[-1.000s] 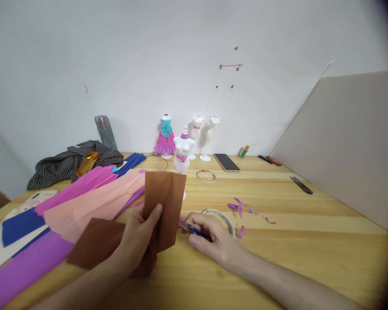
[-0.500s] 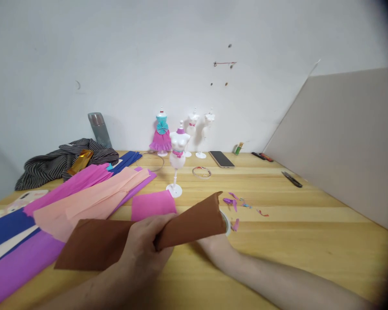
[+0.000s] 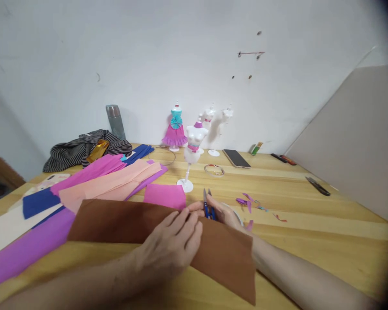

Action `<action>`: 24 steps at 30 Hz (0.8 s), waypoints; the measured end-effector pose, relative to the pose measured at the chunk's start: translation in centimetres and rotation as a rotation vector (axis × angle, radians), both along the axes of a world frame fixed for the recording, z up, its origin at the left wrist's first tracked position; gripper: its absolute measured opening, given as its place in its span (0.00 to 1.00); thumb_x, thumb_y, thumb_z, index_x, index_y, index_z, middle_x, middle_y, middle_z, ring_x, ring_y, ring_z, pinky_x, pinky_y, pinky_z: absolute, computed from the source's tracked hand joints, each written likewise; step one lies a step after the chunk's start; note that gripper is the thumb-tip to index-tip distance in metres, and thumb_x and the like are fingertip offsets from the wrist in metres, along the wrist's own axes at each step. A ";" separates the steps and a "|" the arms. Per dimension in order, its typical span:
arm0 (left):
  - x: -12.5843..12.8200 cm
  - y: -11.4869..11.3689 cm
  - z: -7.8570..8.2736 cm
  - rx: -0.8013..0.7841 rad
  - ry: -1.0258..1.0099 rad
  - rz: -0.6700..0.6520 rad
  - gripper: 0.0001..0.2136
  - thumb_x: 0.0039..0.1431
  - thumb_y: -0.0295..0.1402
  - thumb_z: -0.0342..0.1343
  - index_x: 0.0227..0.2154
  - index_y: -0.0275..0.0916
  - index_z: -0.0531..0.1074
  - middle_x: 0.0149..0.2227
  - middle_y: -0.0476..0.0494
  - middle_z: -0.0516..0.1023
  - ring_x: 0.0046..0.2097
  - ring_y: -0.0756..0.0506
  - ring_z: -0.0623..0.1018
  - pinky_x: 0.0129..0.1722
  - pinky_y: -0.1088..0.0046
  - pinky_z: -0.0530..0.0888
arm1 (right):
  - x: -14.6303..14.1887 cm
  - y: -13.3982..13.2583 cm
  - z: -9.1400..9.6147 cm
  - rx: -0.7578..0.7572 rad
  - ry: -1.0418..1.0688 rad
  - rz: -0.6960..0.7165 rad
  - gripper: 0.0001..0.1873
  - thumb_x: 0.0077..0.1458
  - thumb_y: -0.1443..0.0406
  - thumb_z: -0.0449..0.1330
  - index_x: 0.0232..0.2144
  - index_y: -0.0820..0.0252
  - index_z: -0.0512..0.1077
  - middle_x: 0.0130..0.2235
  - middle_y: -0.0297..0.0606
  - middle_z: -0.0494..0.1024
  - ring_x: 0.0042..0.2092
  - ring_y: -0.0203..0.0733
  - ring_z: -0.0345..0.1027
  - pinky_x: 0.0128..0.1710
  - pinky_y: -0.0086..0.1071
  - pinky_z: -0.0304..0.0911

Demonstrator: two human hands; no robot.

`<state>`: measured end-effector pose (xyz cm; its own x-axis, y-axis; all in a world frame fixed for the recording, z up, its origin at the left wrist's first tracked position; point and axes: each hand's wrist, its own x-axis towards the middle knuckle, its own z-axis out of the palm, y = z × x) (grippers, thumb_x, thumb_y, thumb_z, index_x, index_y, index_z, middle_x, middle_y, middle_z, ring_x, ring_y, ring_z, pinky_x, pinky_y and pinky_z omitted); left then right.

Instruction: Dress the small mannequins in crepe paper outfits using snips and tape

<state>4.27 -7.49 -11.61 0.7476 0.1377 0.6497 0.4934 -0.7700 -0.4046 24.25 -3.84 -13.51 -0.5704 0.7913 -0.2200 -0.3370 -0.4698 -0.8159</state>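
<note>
A long strip of brown crepe paper (image 3: 116,224) stretches across the front of the table, its right part slanting down toward me. My left hand (image 3: 176,239) lies on top of the strip near its middle, back upward, fingers stretched over the paper. Just behind the paper's far edge, my right hand (image 3: 226,214) is closed around small blue-handled thread snips (image 3: 206,207), blades pointing up. Part of that hand and wrist is hidden by the brown paper. A pink paper piece (image 3: 164,196) lies beyond the strip, and a white mini dress form (image 3: 194,140) stands behind it.
Colourful paper strips (image 3: 106,178) pile at left, near a striped cloth (image 3: 84,148) and a bottle (image 3: 115,122). More mini dress forms (image 3: 176,125) stand along the wall. A phone (image 3: 236,158), a ring (image 3: 214,170), paper scraps (image 3: 245,201) and a dark cutting tool (image 3: 317,186) lie rightward.
The brown paper has gone from folded up in my left hand to spread along the table. My left hand has released its grip and flattened. The snips have come into sight; the view has shifted left.
</note>
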 end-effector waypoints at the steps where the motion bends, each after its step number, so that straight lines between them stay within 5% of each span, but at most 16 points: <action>1: 0.2 -0.3 -0.3 -0.002 0.018 -0.029 0.14 0.60 0.21 0.45 0.44 0.27 0.73 0.49 0.29 0.79 0.51 0.36 0.78 0.49 0.59 0.76 | 0.0 -0.1 0.2 0.021 -0.017 0.020 0.27 0.56 0.47 0.59 0.44 0.65 0.76 0.41 0.46 0.80 0.43 0.46 0.76 0.45 0.37 0.69; 6: 0.4 -1.6 0.1 -0.102 0.047 -0.158 0.12 0.60 0.24 0.50 0.45 0.29 0.74 0.45 0.33 0.79 0.45 0.39 0.79 0.48 0.60 0.76 | 0.0 -0.5 1.7 0.252 -0.171 0.255 0.25 0.46 0.59 0.70 0.45 0.66 0.77 0.38 0.41 0.82 0.39 0.40 0.76 0.44 0.31 0.66; 10: 0.1 -2.3 1.4 -0.199 0.097 -0.325 0.11 0.60 0.27 0.54 0.45 0.35 0.75 0.51 0.41 0.76 0.44 0.43 0.78 0.54 0.59 0.74 | 0.2 -0.9 3.2 0.284 -0.155 0.354 0.30 0.41 0.57 0.72 0.46 0.65 0.77 0.35 0.39 0.82 0.35 0.38 0.75 0.39 0.28 0.67; 14: -0.4 -2.3 1.0 -0.135 0.016 -0.458 0.09 0.59 0.28 0.56 0.40 0.36 0.78 0.49 0.43 0.78 0.47 0.42 0.77 0.57 0.61 0.72 | 0.4 -1.7 3.9 0.306 -0.189 0.370 0.33 0.37 0.54 0.74 0.44 0.66 0.78 0.35 0.39 0.81 0.34 0.36 0.74 0.36 0.26 0.67; 19: -0.7 -2.1 -0.3 -0.167 -0.038 -0.555 0.13 0.63 0.28 0.48 0.27 0.39 0.76 0.42 0.41 0.81 0.44 0.45 0.77 0.37 0.71 0.77 | 0.7 -1.0 2.7 0.298 -0.254 0.315 0.26 0.41 0.55 0.72 0.41 0.66 0.79 0.32 0.36 0.81 0.29 0.31 0.71 0.32 0.23 0.64; 22: -0.6 -2.3 -0.4 -0.275 -0.004 -0.552 0.16 0.60 0.30 0.53 0.15 0.40 0.67 0.24 0.46 0.75 0.26 0.48 0.72 0.19 0.70 0.65 | 1.0 -0.1 2.1 0.265 -0.275 0.271 0.23 0.44 0.57 0.71 0.41 0.66 0.79 0.32 0.37 0.82 0.29 0.32 0.73 0.32 0.24 0.65; 24: -0.5 -2.4 -0.6 -0.292 0.023 -0.585 0.20 0.55 0.32 0.60 0.11 0.39 0.60 0.17 0.51 0.65 0.21 0.51 0.64 0.17 0.69 0.58 | 1.2 0.1 2.1 0.222 -0.245 0.232 0.22 0.45 0.59 0.70 0.42 0.65 0.79 0.33 0.39 0.82 0.30 0.34 0.75 0.32 0.24 0.66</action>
<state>3.80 -9.94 -12.24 0.7661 -0.1274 0.6300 -0.0465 -0.9886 -0.1434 25.42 -3.72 -11.38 -0.6914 0.6914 -0.2096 -0.0259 -0.3136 -0.9492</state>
